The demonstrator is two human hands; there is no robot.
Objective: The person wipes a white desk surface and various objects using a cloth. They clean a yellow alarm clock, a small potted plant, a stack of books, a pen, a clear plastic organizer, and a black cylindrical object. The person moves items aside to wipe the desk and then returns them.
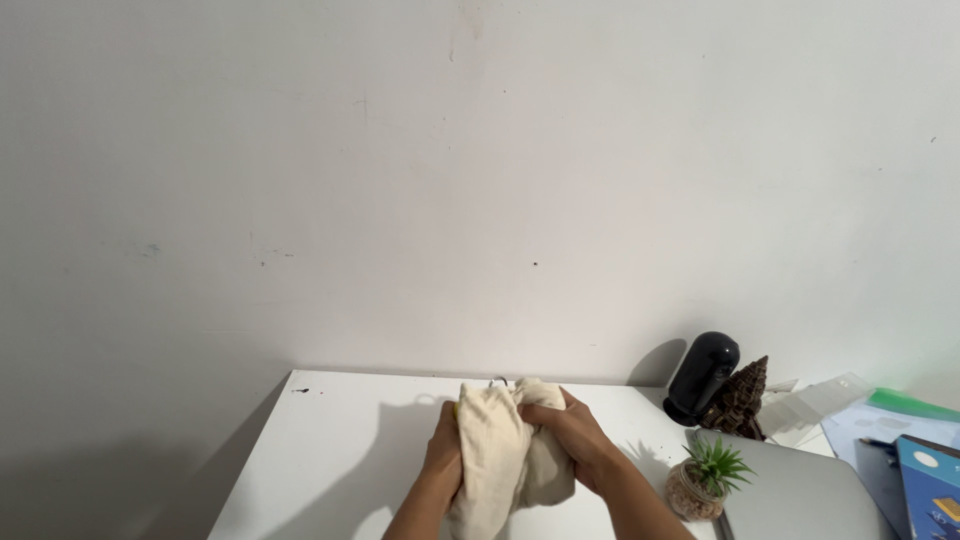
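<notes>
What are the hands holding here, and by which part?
Both hands grip a cream cloth bag: left hand along its left side, right hand bunching its upper right part.

Both hands [505,450] around cream cloth [505,455]

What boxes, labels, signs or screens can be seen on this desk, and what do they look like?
Blue box: far right edge of the desk, flat and rectangular, blue with pale round shapes and a yellow patch, partly cut off by the picture's edge.
Closed laptop: right of the small potted plant, grey lid, no screen showing.
No signs or labels can be made out elsewhere.
</notes>
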